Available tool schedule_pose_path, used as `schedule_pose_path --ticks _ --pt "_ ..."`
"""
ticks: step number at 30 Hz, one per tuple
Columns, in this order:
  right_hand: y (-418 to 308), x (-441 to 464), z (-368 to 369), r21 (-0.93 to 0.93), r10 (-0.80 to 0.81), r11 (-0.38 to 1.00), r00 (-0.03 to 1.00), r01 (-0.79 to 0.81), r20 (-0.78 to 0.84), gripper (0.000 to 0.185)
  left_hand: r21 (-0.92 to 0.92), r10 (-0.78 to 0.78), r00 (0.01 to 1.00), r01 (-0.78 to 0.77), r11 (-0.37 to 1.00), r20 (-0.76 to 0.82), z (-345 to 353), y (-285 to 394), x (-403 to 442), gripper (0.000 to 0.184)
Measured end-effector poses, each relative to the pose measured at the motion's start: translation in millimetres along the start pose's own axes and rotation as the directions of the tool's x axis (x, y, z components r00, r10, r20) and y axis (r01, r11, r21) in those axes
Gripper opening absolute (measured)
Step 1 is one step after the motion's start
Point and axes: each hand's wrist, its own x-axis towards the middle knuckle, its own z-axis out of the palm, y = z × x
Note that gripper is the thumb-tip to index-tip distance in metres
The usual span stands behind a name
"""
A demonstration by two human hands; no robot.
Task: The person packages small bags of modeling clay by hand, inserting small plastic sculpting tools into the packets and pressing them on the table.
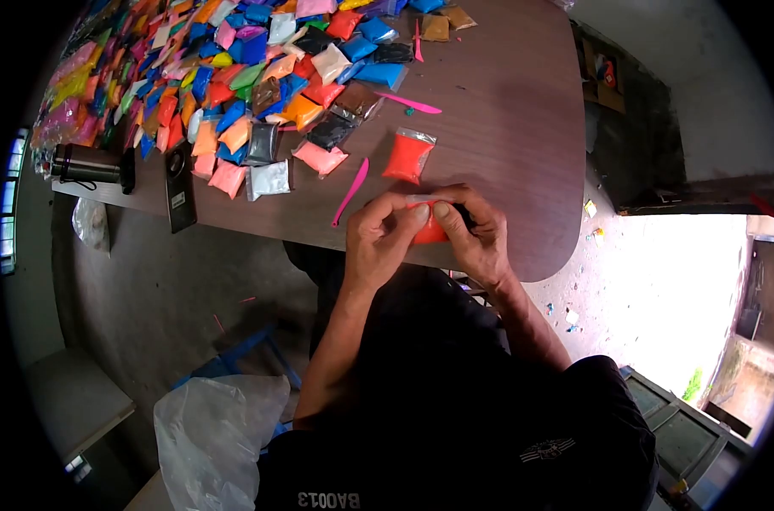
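Observation:
Near the front edge of the table, my left hand (384, 232) and my right hand (479, 237) are both closed on a small clear packet of soft red clay (430, 230). The thumbs press side by side on its upper part, and the fingers curl behind it, partly hidden. Just beyond my hands lies another red packet (409, 158), flat on the table. To the left of my left hand rests a pink plastic modelling knife (350, 192), apart from the fingers.
A big heap of coloured packets (234, 85) covers the table's far left. More pink plastic tools (408, 103) lie beyond the red packet. A dark thermos (89, 163) and a phone (180, 187) sit at the left edge. A plastic bag (217, 443) is at lower left.

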Motion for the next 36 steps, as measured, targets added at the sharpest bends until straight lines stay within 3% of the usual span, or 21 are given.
schedule_pose_path --ticks 6,9,13,18,22,27,30,33,36 --pt "6.7 -0.2 -2.2 -0.099 -0.061 0.993 0.998 0.06 -0.004 0.009 -0.128 -0.101 0.995 0.102 0.986 0.014 3.1 11.3 0.3 0.011" --pt "5.8 -0.2 -1.9 -0.166 -0.038 0.985 0.999 0.041 0.022 0.01 -0.047 -0.041 0.999 0.041 0.998 -0.003 -0.3 -0.6 -0.8 0.01" --pt "-4.4 -0.1 1.1 -0.137 -0.017 0.99 0.999 0.021 0.029 0.011 -0.066 -0.018 0.998 0.014 0.998 -0.061 2.4 -2.6 -2.7 0.009" --pt "6.5 -1.0 -1.6 -0.035 -0.039 0.999 0.999 0.039 -0.011 0.012 -0.073 -0.037 0.999 0.035 0.997 -0.024 8.6 4.5 1.5 0.008" --pt "7.8 -1.5 -3.8 -0.074 -0.048 0.996 0.999 0.046 -0.022 0.013 -0.006 -0.12 0.991 0.121 0.993 0.065 0.0 3.5 1.0 0.01" --pt "-3.1 -0.6 -4.7 -0.076 0.017 0.997 0.998 -0.013 0.054 0.013 0.002 -0.01 1.0 0.011 1.0 -0.013 2.3 -2.1 -0.7 0.011" --pt "4.0 -1.2 -4.7 -0.008 -0.001 1.0 1.0 0.001 0.007 0.013 0.083 -0.01 1.0 0.01 0.996 -0.003 3.5 2.5 -1.7 0.012" --pt "3.0 -2.1 -11.2 -0.088 -0.031 0.996 1.0 0.03 -0.004 0.013 0.004 -0.127 0.987 0.127 0.992 0.099 2.1 7.5 -2.4 0.018" --pt "0.0 -3.3 -15.1 -0.103 -0.012 0.995 0.999 0.008 -0.033 0.011 -0.05 -0.102 0.988 0.108 0.993 0.118 6.3 14.7 -0.4 0.016"
